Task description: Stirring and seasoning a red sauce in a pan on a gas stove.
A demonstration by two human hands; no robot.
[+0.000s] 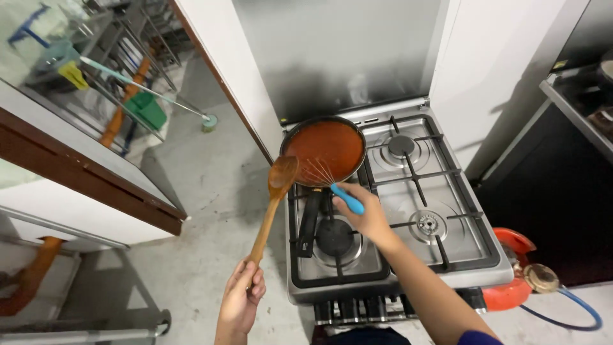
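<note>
Whisk (329, 179) with a blue handle sits pinched in the fingers of the right hand (367, 217), its wires reaching away from the fingertips into the red sauce of the black pan (322, 150) on the back-left burner of the steel stove (440, 255). The left hand (241, 300) curls shut around the end of a wooden spoon (271, 207) — its bowl rises above those fingers, just beside the pan's rim and off the stove's left edge.
</note>
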